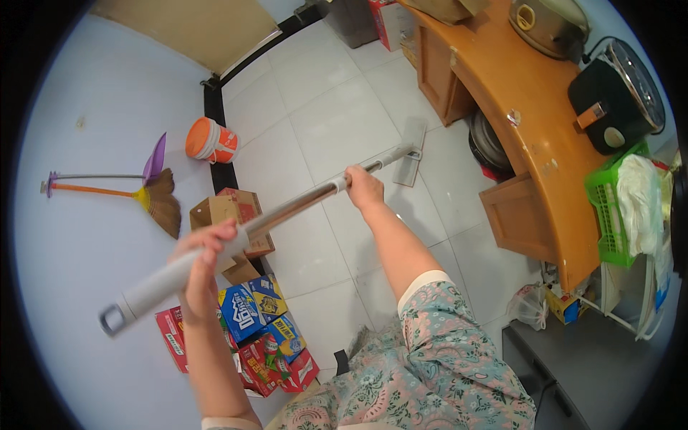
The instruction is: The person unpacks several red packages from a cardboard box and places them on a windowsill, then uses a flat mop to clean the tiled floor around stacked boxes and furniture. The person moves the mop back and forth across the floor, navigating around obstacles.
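A flat mop (287, 214) with a long grey and metallic handle slants across the view, from its looped end at lower left to its grey head on the floor near the desk. My left hand (204, 261) is closed around the thick grey grip near the top end. Farther down the pole, my right hand (364, 188) wraps around the shaft. The flat mop head (410, 152) lies on the pale floor tiles (333, 122), a short way from the wooden desk.
Along the left wall stand an orange-lidded bucket (213, 140), an opened cardboard box (215, 211) and several colourful cartons (261, 322). A broom (162, 204) and purple dustpan (155, 159) hang there. At right, a curved wooden desk (534, 143) carries appliances; pans (490, 143) sit beneath it.
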Demonstrator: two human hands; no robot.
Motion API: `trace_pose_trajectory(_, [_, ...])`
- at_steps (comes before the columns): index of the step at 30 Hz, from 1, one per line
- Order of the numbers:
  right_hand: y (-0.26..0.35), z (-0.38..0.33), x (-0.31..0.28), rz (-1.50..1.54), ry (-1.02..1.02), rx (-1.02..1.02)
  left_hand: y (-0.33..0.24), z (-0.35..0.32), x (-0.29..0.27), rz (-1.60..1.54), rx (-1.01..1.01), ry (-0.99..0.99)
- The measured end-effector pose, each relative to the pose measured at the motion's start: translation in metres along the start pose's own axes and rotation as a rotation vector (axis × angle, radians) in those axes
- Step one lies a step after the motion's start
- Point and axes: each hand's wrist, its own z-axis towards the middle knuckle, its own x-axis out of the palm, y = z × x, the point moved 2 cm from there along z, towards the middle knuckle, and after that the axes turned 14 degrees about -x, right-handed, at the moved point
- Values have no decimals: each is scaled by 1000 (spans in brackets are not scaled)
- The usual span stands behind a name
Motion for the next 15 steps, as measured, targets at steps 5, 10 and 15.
trace_pose_trajectory(5, [-6, -26, -50, 40, -147, 107, -64, 31, 35, 119, 47, 316])
trace_pose_trajectory(10, [-2, -96, -64, 44, -288, 165, -78, -8, 62, 247, 307, 567])
trace_pose_trajectory(15, [27, -188, -57, -8, -337, 179, -77, -76, 52, 239, 453, 830])
